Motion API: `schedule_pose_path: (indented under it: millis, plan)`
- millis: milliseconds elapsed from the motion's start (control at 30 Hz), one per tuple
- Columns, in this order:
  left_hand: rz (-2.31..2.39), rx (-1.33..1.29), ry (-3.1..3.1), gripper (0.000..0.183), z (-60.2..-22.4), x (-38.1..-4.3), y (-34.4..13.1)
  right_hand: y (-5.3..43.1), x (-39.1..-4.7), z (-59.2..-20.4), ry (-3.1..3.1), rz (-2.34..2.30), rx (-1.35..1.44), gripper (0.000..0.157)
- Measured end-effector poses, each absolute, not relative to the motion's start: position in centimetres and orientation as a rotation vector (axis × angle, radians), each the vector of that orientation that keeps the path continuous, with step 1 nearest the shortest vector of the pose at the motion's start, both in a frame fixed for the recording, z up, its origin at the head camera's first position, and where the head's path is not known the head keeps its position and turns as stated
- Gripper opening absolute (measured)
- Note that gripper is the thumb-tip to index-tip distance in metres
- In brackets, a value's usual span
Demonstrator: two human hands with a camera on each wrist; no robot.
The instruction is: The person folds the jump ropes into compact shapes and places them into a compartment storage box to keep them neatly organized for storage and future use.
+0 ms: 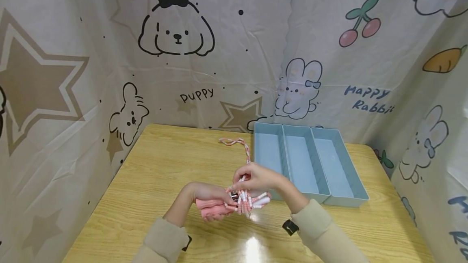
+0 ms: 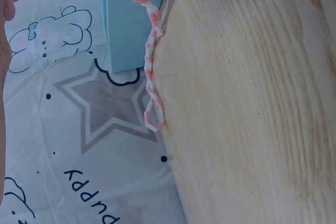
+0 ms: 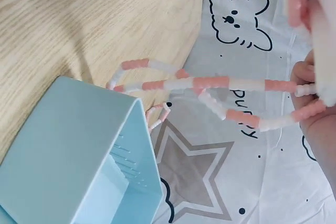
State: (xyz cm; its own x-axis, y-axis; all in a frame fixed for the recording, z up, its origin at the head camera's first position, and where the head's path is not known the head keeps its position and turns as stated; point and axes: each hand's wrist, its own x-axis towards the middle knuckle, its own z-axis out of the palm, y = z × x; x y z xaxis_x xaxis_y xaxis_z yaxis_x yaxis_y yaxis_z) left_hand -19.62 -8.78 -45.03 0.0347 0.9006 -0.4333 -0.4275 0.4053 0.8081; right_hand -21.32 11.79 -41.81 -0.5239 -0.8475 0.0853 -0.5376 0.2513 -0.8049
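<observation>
A jump rope of pink and white beads is bunched and wound around its handles above the near middle of the table. My left hand grips the pink handles and the wound beads from the left side. At the top of the bundle, my right hand pinches the beaded cord between thumb and fingers. A loose tail of the rope runs away from the hands past the bins and ends in a small loop. Two beaded strands stretch from the bundle in the right wrist view.
Three light blue bins stand side by side on the right of the wooden table, close beyond the right forearm. A printed curtain hangs around the table's back and sides.
</observation>
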Motion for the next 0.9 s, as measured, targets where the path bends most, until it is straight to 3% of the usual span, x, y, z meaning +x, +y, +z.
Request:
schedule_pose_path:
  millis: [433,633,900]
  plan:
    - [1.12,0.615,1.087,0.029,-44.4,-19.5,-9.4,11.3,-20.1,-39.4,2.055,-1.316,-1.304,0.006]
    - [1.101,0.624,1.051,0.029,-44.0,-19.5,-9.4,11.5,-20.9,-41.0,2.018,-1.376,-1.319,0.004]
    - [1.118,0.625,1.071,0.027,-43.9,-19.3,-9.3,11.8,-22.2,-42.7,1.806,-1.445,-1.36,0.021]
